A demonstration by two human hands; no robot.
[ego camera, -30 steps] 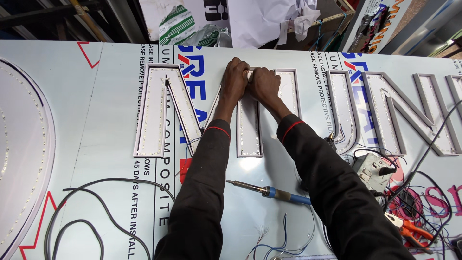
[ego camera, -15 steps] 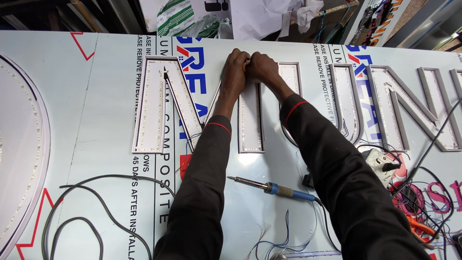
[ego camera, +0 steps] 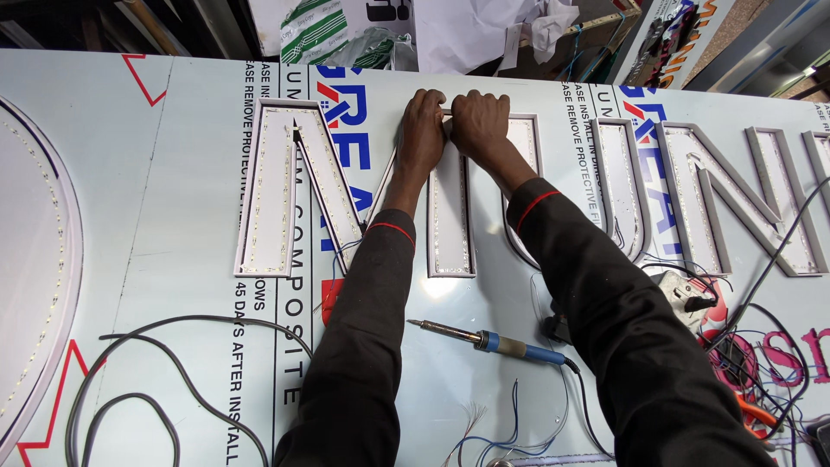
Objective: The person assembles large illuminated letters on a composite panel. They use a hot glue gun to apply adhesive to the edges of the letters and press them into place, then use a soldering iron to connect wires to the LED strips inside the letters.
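Both hands rest on the top edge of a large white channel letter (ego camera: 272, 195) with small lights inside, lying on a pale panel (ego camera: 156, 216). My left hand (ego camera: 421, 130) presses down on the letter's upper right corner, fingers curled. My right hand (ego camera: 480, 121) is right beside it, touching it, fingers curled over the same rim where a thin strip runs between the two hands. Both arms wear dark sleeves with red cuff trim. A blue-handled soldering iron (ego camera: 493, 343) lies on the panel between my forearms, untouched.
More channel letters (ego camera: 692, 199) lie to the right. A black cable (ego camera: 173, 363) loops at lower left. Thin blue wires (ego camera: 510, 432) sit near the bottom edge; tangled wires and orange-handled pliers (ego camera: 756, 411) at lower right. A round lit shape (ego camera: 35, 259) is at far left.
Both hands stay together on the letter's top rim with only small finger shifts. The view has slid slightly, so the letters sit a bit lower and to the left.
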